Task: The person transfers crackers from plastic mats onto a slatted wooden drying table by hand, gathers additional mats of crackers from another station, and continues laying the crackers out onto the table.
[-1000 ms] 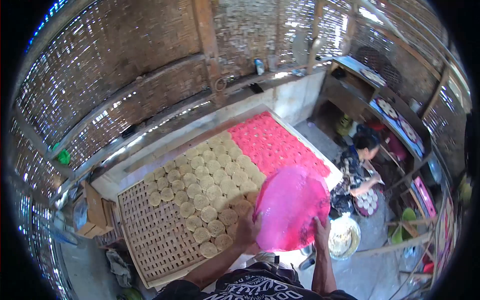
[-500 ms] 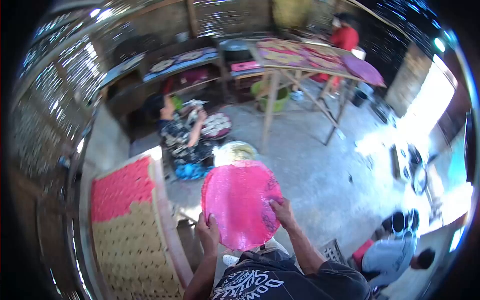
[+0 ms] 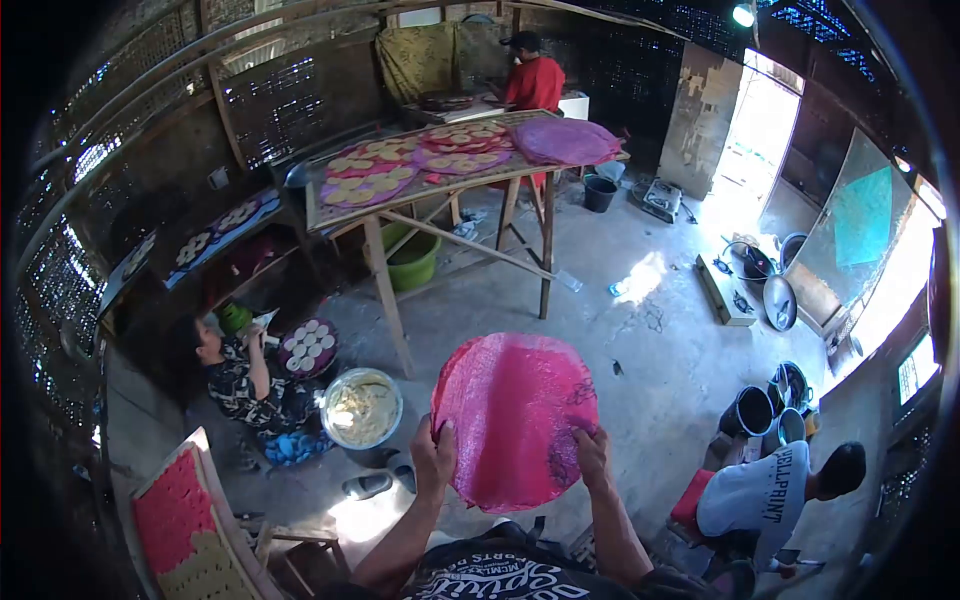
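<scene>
Left hand and right hand each pinch the pink disc's rim, thumbs on top; it lies between them. Even, level support would likely limit bending. Bowl: just left of grip. Table: farther ahead.

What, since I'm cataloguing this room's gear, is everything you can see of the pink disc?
The pink disc is roughly round, with a shiny, plastic-like face, a darker band down its middle and dark marks near its right edge. It is held in mid-air, face tilted toward the camera; the left hand grips its left edge, the right hand its right edge.
</scene>
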`<state>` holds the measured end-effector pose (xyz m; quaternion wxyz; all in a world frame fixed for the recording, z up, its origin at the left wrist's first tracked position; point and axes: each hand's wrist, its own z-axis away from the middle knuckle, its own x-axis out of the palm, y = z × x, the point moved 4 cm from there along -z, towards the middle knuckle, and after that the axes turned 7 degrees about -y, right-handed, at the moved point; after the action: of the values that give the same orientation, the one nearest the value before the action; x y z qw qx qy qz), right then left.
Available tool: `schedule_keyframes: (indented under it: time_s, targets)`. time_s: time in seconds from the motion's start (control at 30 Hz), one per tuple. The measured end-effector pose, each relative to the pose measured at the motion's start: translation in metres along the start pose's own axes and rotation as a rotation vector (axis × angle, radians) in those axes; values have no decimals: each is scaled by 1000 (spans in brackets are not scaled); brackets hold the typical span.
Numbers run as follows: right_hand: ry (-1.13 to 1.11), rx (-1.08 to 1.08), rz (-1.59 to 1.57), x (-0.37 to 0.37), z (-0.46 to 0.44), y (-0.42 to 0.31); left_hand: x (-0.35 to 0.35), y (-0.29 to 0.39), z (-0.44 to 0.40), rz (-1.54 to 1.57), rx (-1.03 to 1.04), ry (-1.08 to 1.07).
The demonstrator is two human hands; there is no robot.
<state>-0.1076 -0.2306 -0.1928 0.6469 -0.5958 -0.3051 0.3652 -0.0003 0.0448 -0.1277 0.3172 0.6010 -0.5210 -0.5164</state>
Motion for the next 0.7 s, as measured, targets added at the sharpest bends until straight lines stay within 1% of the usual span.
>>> schedule_keyframes:
  time_s: [0.03,0.13,0.17,0.27,0.3,0.4,0.47,0.5,0.53,0.57,0.6,0.63,0.67,0.7]
  targets:
    - [50,2,3,-13,-8,-9,17,-2,-13,40,23,-30]
    - [160,6,-17,-49,-37,-11,62,8,-53,171,-4,-160]
    - [208,-26,4,-56,-46,-17,80,1,-68,177,-4,-217]
    - [239,-31,-53,-84,-90,-5,121,12,-116,192,19,-266]
    - [291,-7,-99,-84,-101,-29,133,20,-136,210,54,-258]
    - [304,-64,-46,-100,-165,-66,168,22,-205,264,88,-282]
    - [418,-75,-129,-103,-213,-92,187,34,-256,254,104,-252]
    - [326,-154,-176,-111,-249,-96,196,40,-286,265,119,-248]
    - [389,-183,-182,-119,-283,-100,205,47,-317,273,137,-243]
    - [290,-177,-58,-128,-312,-120,213,61,-347,278,148,-230]
    - [349,-246,-35,-129,-341,-137,218,75,-376,280,158,-216]
    - [230,-224,-184,-128,-374,-157,223,86,-406,236,162,-214]
    - [231,-312,-207,-122,-399,-183,230,96,-439,191,167,-213]
    - [248,-375,-128,-114,-419,-215,238,104,-472,212,182,-197]
